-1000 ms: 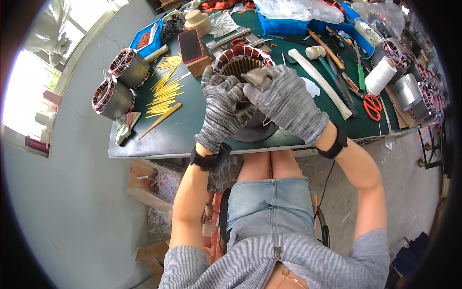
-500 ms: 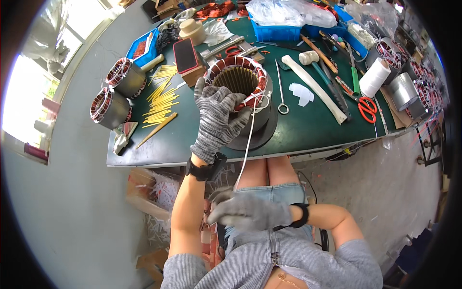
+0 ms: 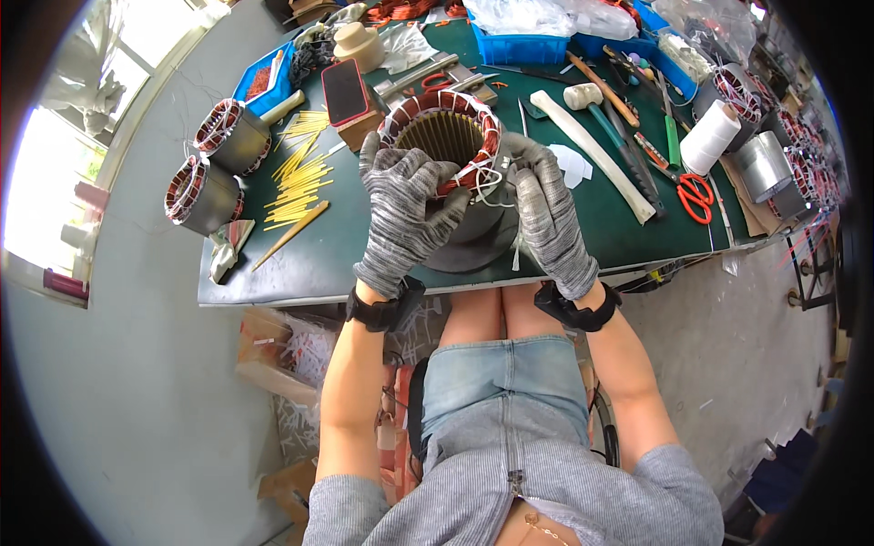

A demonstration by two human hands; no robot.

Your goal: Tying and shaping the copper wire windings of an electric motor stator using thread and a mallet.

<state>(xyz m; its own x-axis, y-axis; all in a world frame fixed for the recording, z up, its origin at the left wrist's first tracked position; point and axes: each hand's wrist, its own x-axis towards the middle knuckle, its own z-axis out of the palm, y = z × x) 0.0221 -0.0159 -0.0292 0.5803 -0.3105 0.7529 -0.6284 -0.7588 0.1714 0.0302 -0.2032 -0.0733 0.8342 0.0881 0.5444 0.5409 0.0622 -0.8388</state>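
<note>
Your left hand [image 3: 401, 214], in a grey knit glove, lies over the near left rim of the motor stator [image 3: 443, 136], fingers curled and clamped on its copper winding. Your right hand [image 3: 547, 214], gloved the same, sits just beside the near right rim, fingers drawn together; they look pinched on the white cord [image 3: 487, 182], though the grip itself is hard to make out. Stator stands upright on a dark round base [image 3: 473, 250] at the near edge of the green table [image 3: 628, 232], straight ahead of you, between both hands.

Left of it: scattered yellow sticks [image 3: 300, 177], then two more wound stators [image 3: 214, 168] lying on their sides. Right of it: a long white bar [image 3: 592, 155], a white spool [image 3: 710, 136], red-handled scissors [image 3: 696, 196], all well apart from your hands
</note>
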